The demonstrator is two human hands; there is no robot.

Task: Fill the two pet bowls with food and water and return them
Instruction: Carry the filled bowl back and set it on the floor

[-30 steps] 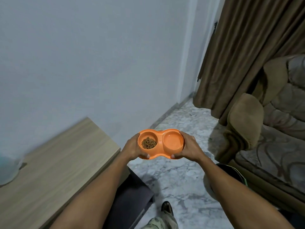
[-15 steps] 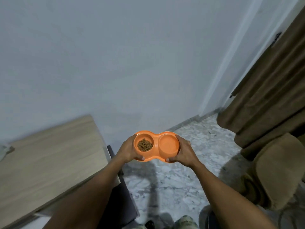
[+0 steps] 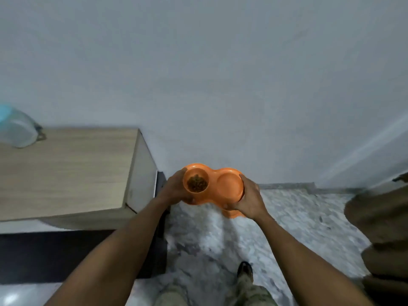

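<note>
An orange double pet bowl is held level in front of me, above the marble floor. Its left cup holds brown kibble; its right cup looks orange and smooth, and the blurred frame does not show whether liquid is in it. My left hand grips the bowl's left end. At the other end, my right hand grips the rim with its fingers curled round the edge. Part of the bowl's underside is hidden by both hands.
A light wooden cabinet stands at the left against the white wall, with a pale blue-lidded container on it. A dark panel lies below it. A brown sofa arm is at the right. My foot stands on the marble floor.
The view has swung left and down: the curtain has left the frame, the cabinet and wall now fill it. Both hands keep the same hold on the bowl.
</note>
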